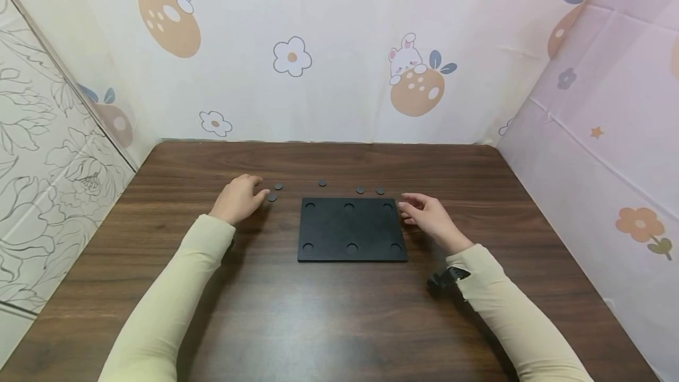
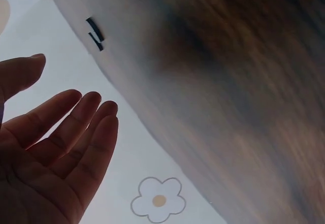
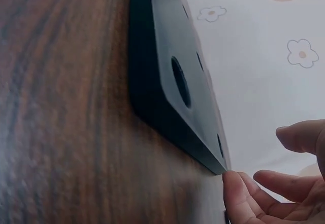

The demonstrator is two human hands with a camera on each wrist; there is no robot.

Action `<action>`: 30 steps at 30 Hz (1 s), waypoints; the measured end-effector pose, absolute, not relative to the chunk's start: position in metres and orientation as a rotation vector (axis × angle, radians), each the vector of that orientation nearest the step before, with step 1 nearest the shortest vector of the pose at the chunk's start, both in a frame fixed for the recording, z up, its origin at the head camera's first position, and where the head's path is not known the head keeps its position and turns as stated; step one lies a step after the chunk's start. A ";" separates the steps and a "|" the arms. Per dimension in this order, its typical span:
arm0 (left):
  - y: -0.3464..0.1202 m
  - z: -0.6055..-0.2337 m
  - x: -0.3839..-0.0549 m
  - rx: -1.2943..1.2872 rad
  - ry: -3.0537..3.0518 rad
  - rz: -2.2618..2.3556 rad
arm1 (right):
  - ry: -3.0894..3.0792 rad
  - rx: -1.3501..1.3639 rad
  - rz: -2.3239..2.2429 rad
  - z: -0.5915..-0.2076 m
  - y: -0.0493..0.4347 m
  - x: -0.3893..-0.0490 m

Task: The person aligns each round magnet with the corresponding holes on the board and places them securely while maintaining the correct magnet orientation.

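Note:
A flat black board point(image 1: 351, 229) with several round recesses lies on the table. My left hand point(image 1: 239, 198) is left of it, thumb and fingers spread apart, holding nothing. Close by its thumb tip lie two small dark discs, one nearer point(image 1: 272, 197) and one farther point(image 1: 278, 186). In the left wrist view both appear edge-on, beyond the fingers point(image 2: 76, 127). At the board's right edge is my right hand point(image 1: 428, 217), fingers loosely bent and thumb apart from them. Its fingertips overlap the board's far corner in the right wrist view, and a small dark edge point(image 3: 226, 217) shows just below them.
Behind the board lie more dark discs: one in the middle point(image 1: 322, 183) and two farther right, a left one point(image 1: 360, 190) and a right one point(image 1: 379, 191). A patterned curtain point(image 1: 339, 99) closes off the brown wooden table point(image 1: 318, 323) at the back.

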State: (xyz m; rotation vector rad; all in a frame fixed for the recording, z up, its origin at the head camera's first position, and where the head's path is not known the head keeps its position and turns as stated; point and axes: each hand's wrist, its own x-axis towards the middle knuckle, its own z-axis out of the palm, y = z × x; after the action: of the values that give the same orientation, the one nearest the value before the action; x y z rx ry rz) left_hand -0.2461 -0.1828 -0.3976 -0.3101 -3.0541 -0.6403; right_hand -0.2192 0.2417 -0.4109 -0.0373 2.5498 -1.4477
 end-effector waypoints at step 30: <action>-0.179 -0.410 -0.269 -0.369 -3.151 -0.569 | 2.567 0.001 -1.283 -0.420 0.235 -0.221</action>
State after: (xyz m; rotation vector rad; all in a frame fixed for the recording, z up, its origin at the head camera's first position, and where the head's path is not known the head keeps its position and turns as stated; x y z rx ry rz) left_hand -0.2693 -0.1788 -0.4100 -0.3694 -3.1507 -0.5687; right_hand -0.2211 0.2346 -0.4196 0.0014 2.5673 -1.2829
